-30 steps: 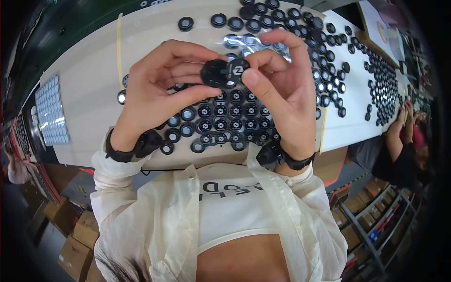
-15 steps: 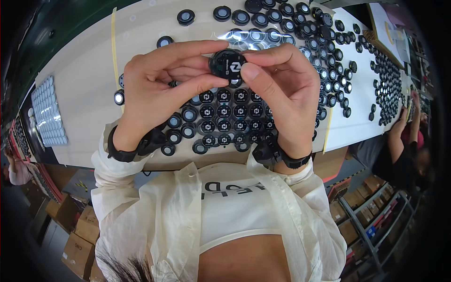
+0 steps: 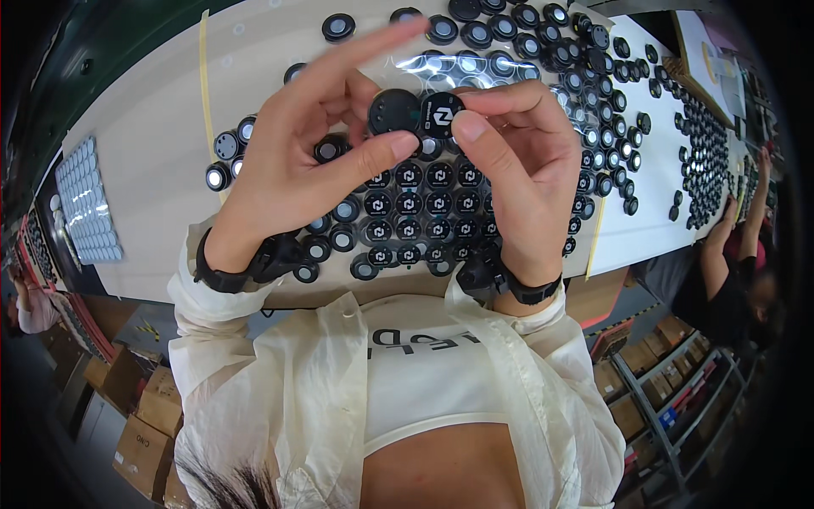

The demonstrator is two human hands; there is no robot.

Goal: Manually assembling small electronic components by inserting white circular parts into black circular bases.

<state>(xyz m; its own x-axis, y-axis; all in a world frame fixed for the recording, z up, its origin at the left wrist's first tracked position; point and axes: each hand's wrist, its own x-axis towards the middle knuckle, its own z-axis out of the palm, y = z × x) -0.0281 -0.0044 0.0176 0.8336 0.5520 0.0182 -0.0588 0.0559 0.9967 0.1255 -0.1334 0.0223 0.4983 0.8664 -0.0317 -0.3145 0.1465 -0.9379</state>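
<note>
My left hand (image 3: 318,157) grips a round black puck-like part (image 3: 393,110) between its thumb and bent fingers, with the index finger lifted away. Its upturned face is plain black with small holes. Close beside it, my right hand (image 3: 521,144) pinches a thin black piece with a white logo (image 3: 442,115) between thumb and index finger. Whether this piece is a sticker or a cap, I cannot tell. Below both hands lie rows of round black parts with the same white logo (image 3: 409,204); my right hand hides some of them.
Loose black round parts with pale centres (image 3: 339,27) lie at the back and right. A shiny clear plastic sheet (image 3: 407,64) is beyond my hands. At the left is a sheet of pale round pieces (image 3: 88,199). Another person's arm (image 3: 719,237) reaches in at the far right.
The logo piece and the black part overlapped before; now they are slightly apart. My right hand has shifted right, and my left index finger has lifted up and away.
</note>
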